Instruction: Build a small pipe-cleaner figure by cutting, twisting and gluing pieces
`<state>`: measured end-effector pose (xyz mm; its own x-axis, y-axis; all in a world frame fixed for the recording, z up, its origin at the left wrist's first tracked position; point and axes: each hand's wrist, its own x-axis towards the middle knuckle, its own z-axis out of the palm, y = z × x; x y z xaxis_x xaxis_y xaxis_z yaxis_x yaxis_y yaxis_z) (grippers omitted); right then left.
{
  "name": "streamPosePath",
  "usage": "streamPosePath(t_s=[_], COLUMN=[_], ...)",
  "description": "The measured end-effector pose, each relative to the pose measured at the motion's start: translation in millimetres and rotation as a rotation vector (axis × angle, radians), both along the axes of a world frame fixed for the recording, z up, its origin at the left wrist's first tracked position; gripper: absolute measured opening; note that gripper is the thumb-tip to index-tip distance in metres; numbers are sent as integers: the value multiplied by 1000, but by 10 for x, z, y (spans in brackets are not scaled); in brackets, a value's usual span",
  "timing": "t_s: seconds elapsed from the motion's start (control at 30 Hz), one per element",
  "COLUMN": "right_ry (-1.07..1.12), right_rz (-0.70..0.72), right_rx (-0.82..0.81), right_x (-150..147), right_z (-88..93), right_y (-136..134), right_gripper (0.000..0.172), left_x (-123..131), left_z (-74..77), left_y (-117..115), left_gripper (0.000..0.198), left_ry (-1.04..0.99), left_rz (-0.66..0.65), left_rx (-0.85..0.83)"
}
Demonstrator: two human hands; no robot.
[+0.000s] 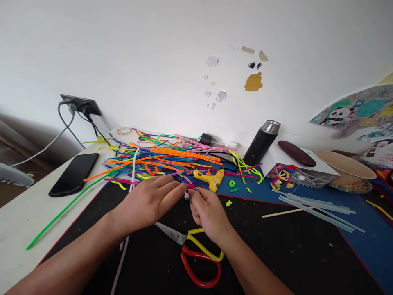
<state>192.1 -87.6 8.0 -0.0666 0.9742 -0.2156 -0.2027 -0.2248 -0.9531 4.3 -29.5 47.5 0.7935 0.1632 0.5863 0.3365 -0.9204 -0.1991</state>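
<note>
My left hand [152, 199] and my right hand [210, 211] meet over the black mat, fingertips closed around one small piece with pink, white and black parts [189, 187]. Fingers cover most of it, so its exact shape is hidden. A lavender pipe cleaner [134, 166] runs beneath my left wrist toward the near edge. Just below the hands lie scissors [201, 254] with one red and one yellow handle, blades pointing left. Behind my fingers rests a yellow glue gun [211, 179].
A pile of coloured pipe cleaners [172, 155] spreads along the wall. Left is a black phone [74, 174]. At right stand a black thermos [262, 141], a white box [302, 166], a small colourful figure [282, 177], glue sticks [319, 211] and a woven basket [345, 166].
</note>
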Motion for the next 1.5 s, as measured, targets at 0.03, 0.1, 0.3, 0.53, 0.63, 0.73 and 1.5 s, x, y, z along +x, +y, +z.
streamPosePath(t_s=[0.03, 0.1, 0.3, 0.53, 0.63, 0.73, 1.5], right_ry=[3, 13, 112, 117, 109, 121, 139], right_rz=[6, 32, 146, 174, 111, 24, -276], right_rx=[5, 21, 69, 90, 115, 113, 162], right_x=[-2, -3, 34, 50, 57, 73, 130], right_z=[7, 19, 70, 57, 14, -13, 16], right_y=[-3, -8, -22, -12, 14, 42, 88], right_gripper=[49, 50, 61, 63, 59, 58, 40], left_x=[3, 18, 100, 103, 95, 93, 97], left_z=[-18, -51, 32, 128, 122, 143, 145], left_y=[6, 16, -14, -18, -11, -2, 37], left_gripper=[21, 19, 25, 33, 34, 37, 43], left_ry=[-15, -80, -274, -369, -368, -339, -257], left_rz=[10, 56, 284, 306, 302, 293, 295], left_rx=[-29, -136, -910, -1236, -1289, -1323, -1381])
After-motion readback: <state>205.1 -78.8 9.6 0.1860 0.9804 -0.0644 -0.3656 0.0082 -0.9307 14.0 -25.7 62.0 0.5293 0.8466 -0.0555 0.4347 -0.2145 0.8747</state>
